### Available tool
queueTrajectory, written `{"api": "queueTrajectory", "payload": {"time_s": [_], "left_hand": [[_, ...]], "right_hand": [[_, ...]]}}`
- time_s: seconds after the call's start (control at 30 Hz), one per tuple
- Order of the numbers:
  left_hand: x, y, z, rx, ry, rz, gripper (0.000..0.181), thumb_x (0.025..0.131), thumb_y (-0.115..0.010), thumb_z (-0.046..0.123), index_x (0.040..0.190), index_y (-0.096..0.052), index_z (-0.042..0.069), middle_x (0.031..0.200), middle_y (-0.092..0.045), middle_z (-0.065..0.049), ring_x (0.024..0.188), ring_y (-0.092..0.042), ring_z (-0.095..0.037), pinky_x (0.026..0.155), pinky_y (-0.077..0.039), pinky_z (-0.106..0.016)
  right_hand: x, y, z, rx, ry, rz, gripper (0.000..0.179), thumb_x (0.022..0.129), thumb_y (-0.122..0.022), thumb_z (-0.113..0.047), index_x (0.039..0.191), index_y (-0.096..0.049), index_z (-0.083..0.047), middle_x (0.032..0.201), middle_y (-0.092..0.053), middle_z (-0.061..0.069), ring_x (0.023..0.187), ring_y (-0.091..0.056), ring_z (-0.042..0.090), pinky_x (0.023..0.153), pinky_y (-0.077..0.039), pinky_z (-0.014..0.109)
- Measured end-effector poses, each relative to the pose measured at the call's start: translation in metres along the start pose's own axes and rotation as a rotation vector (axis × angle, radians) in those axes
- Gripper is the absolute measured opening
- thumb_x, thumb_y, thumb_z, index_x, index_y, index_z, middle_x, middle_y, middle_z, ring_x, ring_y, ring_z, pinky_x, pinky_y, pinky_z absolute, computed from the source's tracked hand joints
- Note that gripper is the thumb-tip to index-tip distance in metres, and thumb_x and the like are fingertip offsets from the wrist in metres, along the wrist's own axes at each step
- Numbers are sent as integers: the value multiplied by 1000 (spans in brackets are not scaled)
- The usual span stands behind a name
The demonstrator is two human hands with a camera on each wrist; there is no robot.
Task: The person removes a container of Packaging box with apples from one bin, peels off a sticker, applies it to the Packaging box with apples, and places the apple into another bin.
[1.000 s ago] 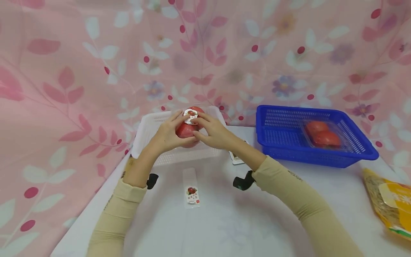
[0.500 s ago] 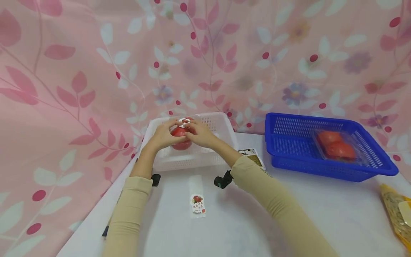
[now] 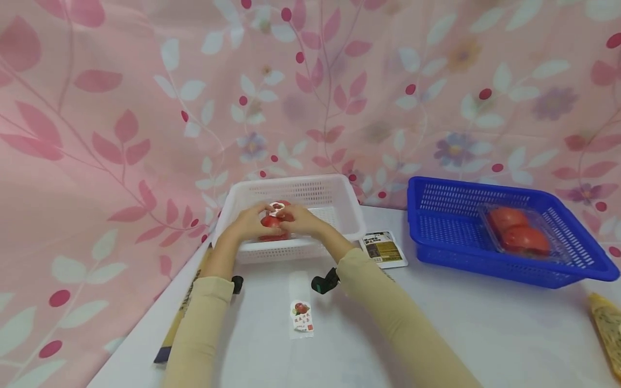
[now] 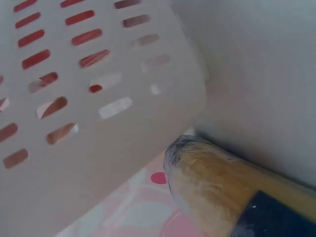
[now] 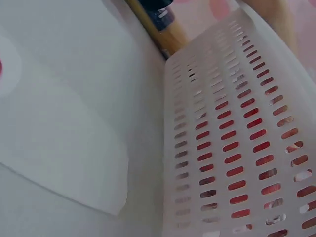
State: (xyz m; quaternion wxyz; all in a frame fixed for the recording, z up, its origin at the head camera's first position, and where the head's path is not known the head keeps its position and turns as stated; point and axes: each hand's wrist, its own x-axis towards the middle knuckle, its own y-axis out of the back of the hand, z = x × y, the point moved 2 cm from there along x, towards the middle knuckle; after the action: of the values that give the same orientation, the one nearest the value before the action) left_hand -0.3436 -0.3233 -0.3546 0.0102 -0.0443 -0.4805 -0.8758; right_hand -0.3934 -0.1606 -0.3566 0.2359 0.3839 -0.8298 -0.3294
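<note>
In the head view, a pack of red tomatoes with a white fruit sticker on top sits low inside the white perforated basket. My left hand holds its left side, and my right hand holds the other side, fingers and thumbs curved round it. Much of the pack is hidden by the hands. Through the slots of the basket wall in the left wrist view, red shows inside. The right wrist view has red behind the slotted basket wall too.
A blue basket on the right holds another clear tray of tomatoes. Between the baskets lies a flat labelled packet. A label strip lies in front; a long yellow package is at left, a yellow bag far right.
Both hands have lowered the tomato pack from above the white basket's rim down into it. The head view has shifted a little, so the surroundings sit further right and lower.
</note>
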Motion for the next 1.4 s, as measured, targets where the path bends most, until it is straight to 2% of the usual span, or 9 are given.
{"api": "queueTrajectory", "payload": {"time_s": [0.17,0.33,0.5,0.73,0.9,1.0,1.17,1.3,1.4], "left_hand": [[-1,-5,-2,7,29,-46,72,67,-77,46,120,-46,8,124,-48,-13,113,-45,-31,94,-39,-48],[0,-6,-3,-31,38,-40,67,69,-78,41,117,-45,8,122,-48,-14,108,-47,-31,91,-42,-46],[1,-7,0,-47,42,-62,67,72,-76,39,121,-42,9,126,-46,-15,111,-47,-32,92,-42,-47],[0,-6,3,-108,62,-107,75,73,-76,36,129,-36,10,134,-39,-18,119,-40,-36,97,-35,-51],[-4,0,9,-29,71,-108,81,74,-74,38,136,-34,4,138,-36,-19,125,-31,-40,100,-28,-55],[6,-2,29,71,36,-71,82,74,-71,45,136,-37,3,137,-37,-20,123,-29,-44,100,-25,-58],[20,-16,77,195,-28,-26,82,75,-61,60,138,-40,12,142,-33,-18,125,-25,-44,96,-20,-63],[32,-37,117,190,-153,-3,73,81,-58,54,137,-40,11,143,-32,-19,131,-20,-42,99,-15,-64],[43,-57,144,151,-255,20,68,84,-58,45,138,-39,9,143,-32,-21,131,-24,-40,102,-20,-58]], "right_hand": [[0,-5,3,-101,53,-97,40,88,-52,-14,127,-49,-7,133,-45,9,115,-45,22,96,-38,40],[1,-5,3,-150,66,-93,42,88,-49,-14,129,-46,-7,135,-44,10,121,-43,24,100,-35,40],[3,-5,4,-222,-24,-110,43,91,-47,-22,133,-42,-14,143,-35,7,126,-37,28,100,-29,53],[-11,8,-2,-459,-64,42,40,90,-50,-26,129,-52,-21,148,-26,9,133,-20,39,101,-18,59],[-39,26,-3,-510,-28,138,38,89,-54,-21,127,-55,-20,147,-27,11,131,-19,44,99,-21,57],[-58,42,5,-529,-36,176,37,89,-55,-22,126,-56,-20,146,-29,11,129,-23,41,98,-23,55],[-81,60,15,-539,-47,172,40,90,-52,-23,129,-53,-17,146,-28,14,128,-24,41,98,-24,56],[-101,76,25,-588,-88,168,41,90,-53,-25,130,-51,-16,147,-26,12,130,-20,39,99,-22,57],[-119,91,37,-609,-131,203,40,90,-54,-26,130,-52,-16,148,-25,12,132,-17,39,100,-20,59]]}}
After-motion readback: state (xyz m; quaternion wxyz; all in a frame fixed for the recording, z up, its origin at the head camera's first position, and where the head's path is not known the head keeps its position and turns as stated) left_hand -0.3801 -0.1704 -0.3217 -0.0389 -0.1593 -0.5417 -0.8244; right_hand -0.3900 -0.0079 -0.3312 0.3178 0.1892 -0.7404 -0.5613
